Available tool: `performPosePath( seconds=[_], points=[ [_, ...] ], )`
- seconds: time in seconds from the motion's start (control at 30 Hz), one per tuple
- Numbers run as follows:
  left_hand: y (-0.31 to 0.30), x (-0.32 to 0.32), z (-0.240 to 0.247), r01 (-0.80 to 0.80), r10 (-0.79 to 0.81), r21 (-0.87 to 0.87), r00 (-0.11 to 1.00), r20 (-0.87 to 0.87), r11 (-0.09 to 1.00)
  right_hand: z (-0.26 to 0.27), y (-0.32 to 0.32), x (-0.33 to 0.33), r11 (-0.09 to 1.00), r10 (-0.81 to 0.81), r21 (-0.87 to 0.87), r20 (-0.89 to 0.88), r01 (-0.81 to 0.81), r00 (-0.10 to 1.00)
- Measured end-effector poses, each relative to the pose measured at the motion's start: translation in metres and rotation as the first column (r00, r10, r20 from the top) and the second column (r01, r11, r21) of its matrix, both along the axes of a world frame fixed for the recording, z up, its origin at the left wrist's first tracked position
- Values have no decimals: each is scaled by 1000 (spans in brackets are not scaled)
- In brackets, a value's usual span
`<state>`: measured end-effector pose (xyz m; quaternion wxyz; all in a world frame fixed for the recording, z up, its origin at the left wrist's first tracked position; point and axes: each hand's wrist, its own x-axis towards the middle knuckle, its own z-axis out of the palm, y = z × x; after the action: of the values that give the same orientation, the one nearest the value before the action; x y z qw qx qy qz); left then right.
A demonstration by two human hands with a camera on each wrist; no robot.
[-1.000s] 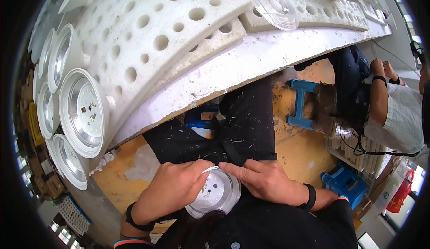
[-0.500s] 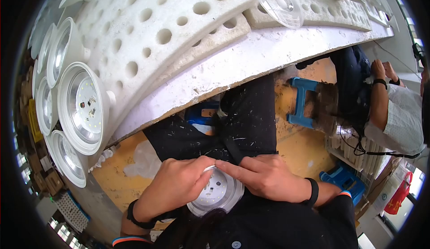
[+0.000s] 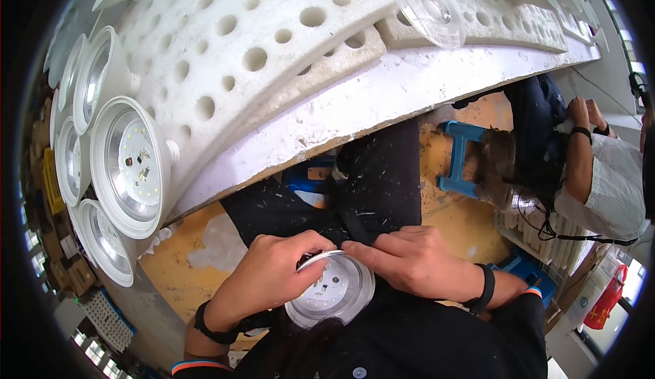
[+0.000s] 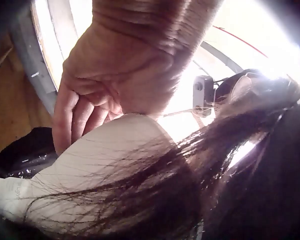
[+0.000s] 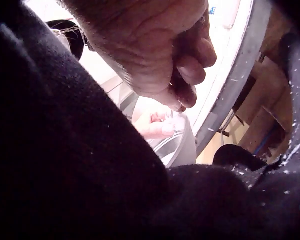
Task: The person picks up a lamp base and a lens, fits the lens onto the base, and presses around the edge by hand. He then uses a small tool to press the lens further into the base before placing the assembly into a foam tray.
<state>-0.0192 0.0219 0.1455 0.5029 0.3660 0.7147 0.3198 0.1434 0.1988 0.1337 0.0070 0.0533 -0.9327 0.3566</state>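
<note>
In the head view a white LED bulb [image 3: 329, 290] rests at the person's lap, its round board and shiny inner wall facing up. My left hand [image 3: 276, 270] grips its rim from the left, thumb bent over the edge. My right hand [image 3: 416, 259] is at the far side of the rim, forefinger reaching to it and the other fingers curled. The left wrist view shows the bulb's white outer shell [image 4: 105, 155] and narrow base, partly behind strands of hair. In the right wrist view the right fingertips [image 5: 187, 97] meet at the bulb's rim, close to the left thumb.
Several similar bulbs [image 3: 129, 167] stand along the bench's left side. White foam boards [image 3: 266, 31] with round holes cover much of the bench [image 3: 307, 130]. A clear disc [image 3: 430, 10] lies on one board. Another person [image 3: 600, 167] sits at the right, near a blue stool [image 3: 460, 157].
My right hand has shifted slightly right along the rim. The left forefinger and thumb have spread apart, showing more of the rim between them. The bulb stays at the lap.
</note>
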Motion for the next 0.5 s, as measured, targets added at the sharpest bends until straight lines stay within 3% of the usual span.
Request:
performPosePath(
  seconds=[0.13, 0.2, 0.27, 0.33, 0.37, 0.4, 0.47, 0.5],
  points=[
    [3, 1, -2, 21, -21, 16, 999, -26, 1000, -2, -9, -7, 999, -38, -37, -49, 37, 998],
    [6, -4, 2, 52, -51, -107, 999, 13, 993, -4, -15, -16, 997, -43, -72, -110, 35, 993],
    [1, -1, -6, 12, -11, -46, 999, 35, 999, -7, -11, -11, 997, -25, -72, -85, 18, 996],
    [2, -2, -9, -30, 28, 24, 998, 59, 999, -22, -9, -3, 917, -195, -357, -14, 178, 981],
    [4, -2, -9, -25, 24, 10, 997, 78, 1000, -22, -9, 1, 830, -260, -471, 150, 300, 954],
    [6, -2, -9, -17, 17, -6, 995, 100, 1000, -22, -10, 2, 831, -262, -467, 153, 304, 953],
    [10, -5, -2, 27, -23, -48, 997, 77, 998, -22, -14, 0, 739, -231, -544, 350, 398, 908],
    [11, -6, 0, 66, -61, -95, 997, 52, 993, -28, -18, 2, 740, -199, -568, 325, 360, 924]
  ],
)
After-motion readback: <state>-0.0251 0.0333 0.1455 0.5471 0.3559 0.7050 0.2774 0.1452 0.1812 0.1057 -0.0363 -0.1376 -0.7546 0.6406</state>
